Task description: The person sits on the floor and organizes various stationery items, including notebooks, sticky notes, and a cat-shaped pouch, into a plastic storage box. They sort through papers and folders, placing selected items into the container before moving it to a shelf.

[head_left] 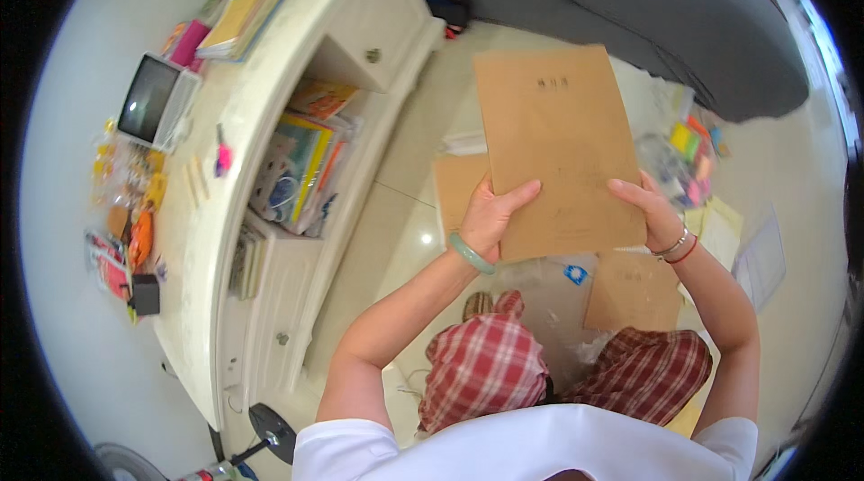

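Both my hands hold a brown kraft-paper notebook point(562, 139) out in front of me, its cover facing up. My left hand point(490, 215) grips the lower left edge, thumb on the cover and fingers hidden beneath. On the opposite edge my right hand point(655, 215) grips it the same way. Below it, another brown notebook point(459, 193) partly shows at the left, its rest covered. A further brown notebook point(633, 292) lies on the floor near my right knee, beside crumpled clear plastic point(544, 296) with a blue mark.
To the left stands a white cabinet point(346, 58) with books in its open shelves point(306, 166). A grey sofa point(666, 13) is at the far side. Colourful packets point(691, 143), pale yellow paper point(720, 222) and a clear sheet point(761, 256) lie on the floor at the right.
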A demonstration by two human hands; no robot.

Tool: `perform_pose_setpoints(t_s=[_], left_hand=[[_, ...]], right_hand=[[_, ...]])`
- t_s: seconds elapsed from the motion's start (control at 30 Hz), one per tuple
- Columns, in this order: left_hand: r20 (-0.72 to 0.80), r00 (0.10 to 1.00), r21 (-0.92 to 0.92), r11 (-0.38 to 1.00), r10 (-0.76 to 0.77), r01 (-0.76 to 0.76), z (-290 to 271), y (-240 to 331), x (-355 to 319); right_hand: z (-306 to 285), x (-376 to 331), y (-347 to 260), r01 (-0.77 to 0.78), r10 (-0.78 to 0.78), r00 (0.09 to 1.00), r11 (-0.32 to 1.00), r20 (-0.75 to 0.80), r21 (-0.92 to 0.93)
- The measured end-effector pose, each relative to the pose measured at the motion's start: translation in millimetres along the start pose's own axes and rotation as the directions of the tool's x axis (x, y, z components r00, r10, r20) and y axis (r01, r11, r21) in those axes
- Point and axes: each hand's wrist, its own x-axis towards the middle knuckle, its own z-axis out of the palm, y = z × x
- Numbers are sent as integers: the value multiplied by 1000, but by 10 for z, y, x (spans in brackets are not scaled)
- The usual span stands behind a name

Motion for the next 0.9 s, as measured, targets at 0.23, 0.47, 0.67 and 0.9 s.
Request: perform_pose_setpoints(t_s=[0.23, 0.47, 0.67, 0.9], left_hand=[[-181, 885, 17, 902, 428, -432, -170, 1150, -229], [-186, 826, 145, 846, 533, -513, -519, 1951, -308], [-404, 638, 301, 754, 655, -584, -1747, 3243, -18], [-806, 407, 294, 887, 431, -357, -2567, 4266, 444]], right_hand=[[890, 453, -483, 35, -41, 991, 998, 126, 49], [1584, 1384, -754, 260, -262, 965, 963, -11, -76], [1859, 1916, -1222, 437, -436, 898, 900, 51, 8], [1947, 2395, -1282, 362, -361, 932, 932, 38, -11]])
